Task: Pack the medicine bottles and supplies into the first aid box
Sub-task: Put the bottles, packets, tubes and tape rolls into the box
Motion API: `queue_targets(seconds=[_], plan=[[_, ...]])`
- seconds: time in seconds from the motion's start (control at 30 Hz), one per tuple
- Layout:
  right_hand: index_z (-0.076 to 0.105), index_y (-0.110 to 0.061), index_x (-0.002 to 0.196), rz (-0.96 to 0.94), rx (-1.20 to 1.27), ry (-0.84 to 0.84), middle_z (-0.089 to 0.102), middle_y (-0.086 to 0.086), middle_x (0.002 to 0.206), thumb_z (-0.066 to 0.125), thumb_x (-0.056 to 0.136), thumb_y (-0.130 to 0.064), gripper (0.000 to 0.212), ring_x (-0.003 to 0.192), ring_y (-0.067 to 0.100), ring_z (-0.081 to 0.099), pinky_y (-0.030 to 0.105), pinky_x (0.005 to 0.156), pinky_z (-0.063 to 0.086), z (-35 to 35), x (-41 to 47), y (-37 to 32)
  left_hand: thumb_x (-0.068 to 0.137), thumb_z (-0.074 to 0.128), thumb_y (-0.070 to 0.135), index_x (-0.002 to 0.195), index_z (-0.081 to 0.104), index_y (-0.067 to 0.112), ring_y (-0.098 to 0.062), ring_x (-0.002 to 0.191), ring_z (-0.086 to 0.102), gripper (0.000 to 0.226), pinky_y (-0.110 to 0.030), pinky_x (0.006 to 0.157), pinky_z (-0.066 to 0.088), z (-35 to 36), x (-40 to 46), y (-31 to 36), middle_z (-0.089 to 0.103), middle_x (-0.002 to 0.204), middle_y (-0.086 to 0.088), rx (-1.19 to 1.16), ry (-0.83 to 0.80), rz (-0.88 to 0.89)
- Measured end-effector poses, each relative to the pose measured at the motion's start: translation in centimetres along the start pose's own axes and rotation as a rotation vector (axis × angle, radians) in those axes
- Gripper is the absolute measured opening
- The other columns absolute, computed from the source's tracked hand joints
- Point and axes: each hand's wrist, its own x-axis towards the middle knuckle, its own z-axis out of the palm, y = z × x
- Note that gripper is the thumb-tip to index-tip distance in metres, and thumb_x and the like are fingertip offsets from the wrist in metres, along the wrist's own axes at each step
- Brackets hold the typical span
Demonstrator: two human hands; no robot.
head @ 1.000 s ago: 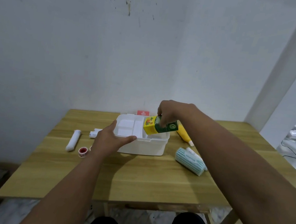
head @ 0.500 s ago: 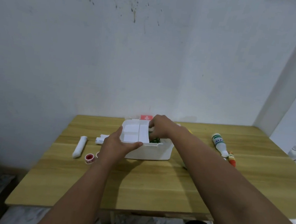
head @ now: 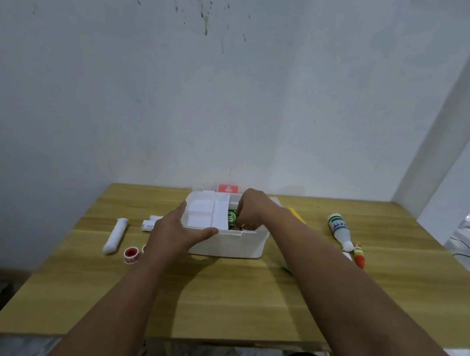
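The white first aid box [head: 237, 245] stands open at the table's middle back. A white divided inner tray [head: 205, 214] rests over its left half. My left hand [head: 179, 230] grips the tray's front left corner, thumb along the front edge. My right hand [head: 250, 209] reaches down into the box's right half, fingers curled on a green and yellow carton [head: 231, 217] lying inside; most of the carton is hidden. Outside the box lie a white bottle with a green label [head: 339, 230] and a small orange-red tube [head: 359, 254] on the right.
Left of the box lie a white roll [head: 115, 235], a red tape spool [head: 130, 253] and a small white pack [head: 150, 224]. A yellow item [head: 294, 214] shows behind my right forearm. The lid with a red cross [head: 228, 189] leans at the wall. The wooden table [head: 240, 307] meets the wall.
My right hand carried the green and yellow carton from above the box down into its right half. My left hand stayed on the tray's corner. The camera view shifted left.
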Motion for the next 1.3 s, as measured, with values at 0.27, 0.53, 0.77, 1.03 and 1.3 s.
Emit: queue_targets(seconds=[0.27,0.53,0.77,1.03,1.3], plan=[[0.072,-0.002,0.089,0.116,0.240,0.315,0.075,0.016,0.079,0.060,0.088,0.000,0.013,0.063,0.028,0.077,0.045,0.063,0.065,-5.2,2.2,5.0,0.059,0.078,0.077,0.154,0.040,0.031,-0.023,0.127,0.055,0.112,-0.046,0.095,0.056,0.0,-0.3,-0.4,0.058,0.145,0.003,-0.038,0.015,0.041],[0.058,-0.018,0.135,0.093,-0.171,0.111,0.060,0.005,0.137,0.059,0.094,-0.024,0.042,0.120,0.028,0.059,0.042,0.099,0.050,-1.5,4.8,9.9,0.062,0.081,0.070,0.152,0.041,0.034,-0.020,0.123,0.055,0.104,-0.041,0.091,0.057,0.3,-0.2,-0.5,0.058,0.143,0.005,-0.044,0.050,0.071],[0.061,-0.026,0.116,0.122,-0.235,-0.041,0.061,0.002,0.129,0.056,0.087,-0.047,0.036,0.122,0.032,0.055,0.060,0.108,0.036,0.4,5.6,8.5,0.063,0.082,0.067,0.151,0.043,0.037,-0.020,0.127,0.054,0.101,-0.043,0.094,0.058,0.4,-0.1,-0.6,0.058,0.144,0.007,-0.064,0.051,0.081],[0.048,-0.025,0.116,0.111,-0.232,0.053,0.065,0.001,0.113,0.056,0.091,-0.043,0.032,0.108,0.028,0.059,0.066,0.111,0.028,0.6,7.1,10.0,0.065,0.084,0.063,0.151,0.042,0.034,-0.022,0.129,0.053,0.100,-0.045,0.095,0.058,0.4,-0.1,-0.4,0.057,0.146,0.005,-0.049,0.042,0.084],[0.051,-0.023,0.130,0.125,-0.370,0.183,0.056,0.005,0.120,0.057,0.095,-0.024,0.035,0.107,0.029,0.060,0.054,0.101,0.038,-2.7,5.6,10.6,0.064,0.083,0.066,0.150,0.044,0.034,-0.019,0.123,0.056,0.099,-0.037,0.090,0.057,0.2,0.0,-0.5,0.060,0.141,0.006,-0.063,0.027,0.077]])
